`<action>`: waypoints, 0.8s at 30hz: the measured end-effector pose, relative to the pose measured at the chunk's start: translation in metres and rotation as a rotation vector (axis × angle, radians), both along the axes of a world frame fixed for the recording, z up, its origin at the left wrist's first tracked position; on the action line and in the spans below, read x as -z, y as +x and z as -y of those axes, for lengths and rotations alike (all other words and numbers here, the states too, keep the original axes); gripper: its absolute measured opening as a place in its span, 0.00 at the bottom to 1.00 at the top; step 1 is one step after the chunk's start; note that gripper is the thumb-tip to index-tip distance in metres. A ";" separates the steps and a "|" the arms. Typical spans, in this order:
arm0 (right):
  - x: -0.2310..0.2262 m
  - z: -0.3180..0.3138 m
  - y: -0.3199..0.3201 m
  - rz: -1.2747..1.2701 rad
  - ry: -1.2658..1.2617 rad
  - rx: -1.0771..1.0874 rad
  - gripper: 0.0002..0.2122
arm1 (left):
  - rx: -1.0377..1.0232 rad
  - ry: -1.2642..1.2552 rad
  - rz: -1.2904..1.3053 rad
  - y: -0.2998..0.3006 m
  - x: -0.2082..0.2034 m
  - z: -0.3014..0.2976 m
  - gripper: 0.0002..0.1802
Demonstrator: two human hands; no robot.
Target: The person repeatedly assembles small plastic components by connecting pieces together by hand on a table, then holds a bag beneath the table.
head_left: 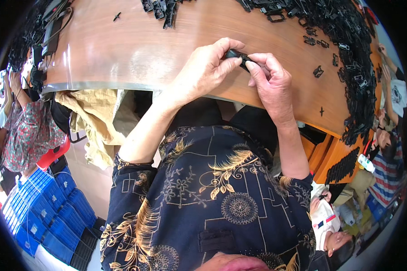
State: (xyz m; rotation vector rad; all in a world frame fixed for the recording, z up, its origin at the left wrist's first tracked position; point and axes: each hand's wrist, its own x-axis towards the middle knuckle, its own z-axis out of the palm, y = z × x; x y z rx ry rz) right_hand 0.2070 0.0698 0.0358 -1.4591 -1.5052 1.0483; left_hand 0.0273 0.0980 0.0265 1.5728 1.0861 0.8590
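Between my two hands, over the near edge of the wooden table, is a small black plastic part point(238, 56). My left hand point(211, 63) pinches its left end between thumb and fingers. On the other end, my right hand point(272, 77) closes with thumb and bent fingers. The fingers cover much of the part, so its full shape is hidden. Loose black frame-like pieces point(319, 71) lie on the table to the right of my right hand.
A large heap of black plastic pieces point(357, 67) lines the table's right and far side. More black pieces point(160, 8) lie at the far middle. Blue crates point(45, 212) stand stacked at lower left. People sit on both sides, one in a floral top point(31, 131).
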 end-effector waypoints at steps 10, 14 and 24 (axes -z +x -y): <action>0.001 0.010 0.030 -0.370 -0.076 -0.164 0.09 | 0.105 -0.261 0.188 0.021 0.001 0.009 0.27; 0.015 0.007 0.045 -0.743 -0.330 -0.100 0.07 | 0.054 -0.237 0.274 0.036 0.007 0.016 0.31; 0.015 0.009 0.034 -0.715 -0.332 0.016 0.06 | -0.063 -0.320 0.224 0.040 -0.002 0.023 0.32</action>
